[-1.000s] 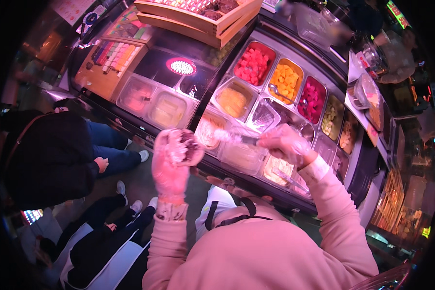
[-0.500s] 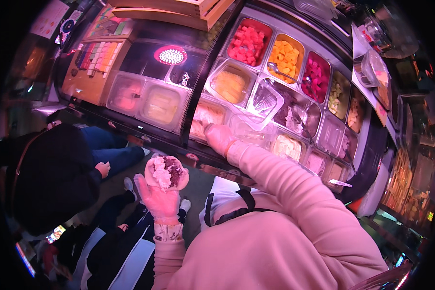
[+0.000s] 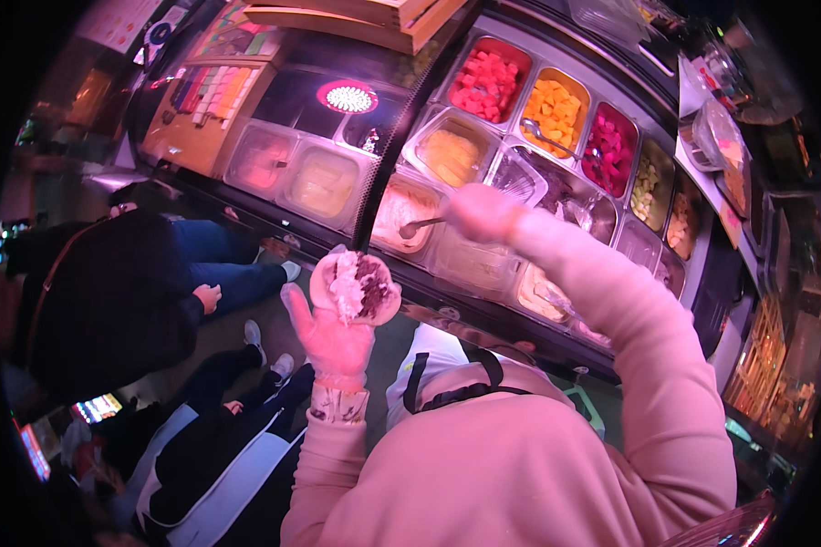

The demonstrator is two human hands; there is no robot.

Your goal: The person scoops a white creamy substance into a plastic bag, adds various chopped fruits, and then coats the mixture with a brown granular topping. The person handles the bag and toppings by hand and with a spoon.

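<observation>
While the left hand cups a filled wrap on its palm, fingers spread apart beneath it, the right hand reaches over the counter and closes around the handle of a spoon lying in a tub of pale filling near the counter's front edge. To scoop well, I judge the wrap should stay level and close to that edge, so the spoon travels only a short way and nothing drips. Further back sit tubs of red cubes, orange cubes and dark red pieces, with a second spoon between them. A dark strip crosses the counter just left of the tub. People stand beyond the counter's front.
</observation>
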